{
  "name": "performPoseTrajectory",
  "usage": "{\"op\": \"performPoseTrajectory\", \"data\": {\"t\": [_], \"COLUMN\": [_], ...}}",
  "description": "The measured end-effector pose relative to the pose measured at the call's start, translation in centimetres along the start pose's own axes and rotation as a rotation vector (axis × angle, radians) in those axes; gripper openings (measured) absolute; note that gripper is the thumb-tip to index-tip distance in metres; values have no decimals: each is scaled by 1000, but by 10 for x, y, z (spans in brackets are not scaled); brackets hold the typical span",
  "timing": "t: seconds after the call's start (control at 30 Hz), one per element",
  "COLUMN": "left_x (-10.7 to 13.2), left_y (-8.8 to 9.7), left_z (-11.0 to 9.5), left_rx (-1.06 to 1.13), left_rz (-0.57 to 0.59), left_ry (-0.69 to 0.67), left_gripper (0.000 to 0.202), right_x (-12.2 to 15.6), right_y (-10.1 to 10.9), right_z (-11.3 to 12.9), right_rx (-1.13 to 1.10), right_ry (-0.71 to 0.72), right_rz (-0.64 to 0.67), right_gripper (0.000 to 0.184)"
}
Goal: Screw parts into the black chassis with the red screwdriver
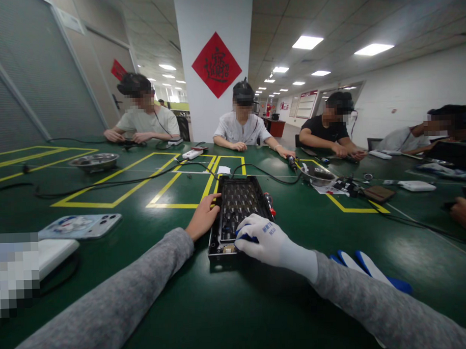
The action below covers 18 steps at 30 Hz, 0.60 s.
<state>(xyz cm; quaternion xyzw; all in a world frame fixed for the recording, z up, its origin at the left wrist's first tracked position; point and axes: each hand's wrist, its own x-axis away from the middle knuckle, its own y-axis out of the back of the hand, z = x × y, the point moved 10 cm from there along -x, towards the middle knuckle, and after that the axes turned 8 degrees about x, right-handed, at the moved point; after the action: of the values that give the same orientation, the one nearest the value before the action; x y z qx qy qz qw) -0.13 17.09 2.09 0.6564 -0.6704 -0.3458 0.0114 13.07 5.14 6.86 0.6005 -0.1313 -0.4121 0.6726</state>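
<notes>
Well, the green table [161, 294] carries a long black case [224, 257], open on top, lying between the bare left hand [204, 216], loosely open with fingertips on its rim, and the white-gloved right hand [261, 237], curled over its near end, grip hidden. Inside are rows of small shiny pieces [237, 202]; a pale block [228, 249] sits beside the right fingertips.

black case [220, 257], white-and-blue glove [263, 237], mottled grey sleeves [137, 287], green table [177, 319], yellow tape [83, 205]
</notes>
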Motion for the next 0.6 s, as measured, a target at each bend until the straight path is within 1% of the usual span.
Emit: {"op": "performPoseTrajectory", "data": {"t": [0.3,0.4,0.5,0.57,0.6], "left_x": [-1,-1,0,-1,-1], "left_y": [0,0,1,1,1], "left_z": [2,2,3,2,2], "left_rx": [9,2,6,19,24], "left_rz": [-3,-12,-22,-23,-25], "left_ry": [-3,-4,-1,-5,-11], "left_gripper": [43,44,44,44,44], "right_x": [0,1,0,-3,-6], "right_y": [4,9,30,50,61], "right_z": [-3,-1,2,-5,-13], "right_rx": [-76,-141,-232,-237,-208], "right_ry": [-4,8,-9,-69,-114], "right_rz": [-39,-70,-137,-179,-202], "right_gripper": [39,36,37,39,39]}}
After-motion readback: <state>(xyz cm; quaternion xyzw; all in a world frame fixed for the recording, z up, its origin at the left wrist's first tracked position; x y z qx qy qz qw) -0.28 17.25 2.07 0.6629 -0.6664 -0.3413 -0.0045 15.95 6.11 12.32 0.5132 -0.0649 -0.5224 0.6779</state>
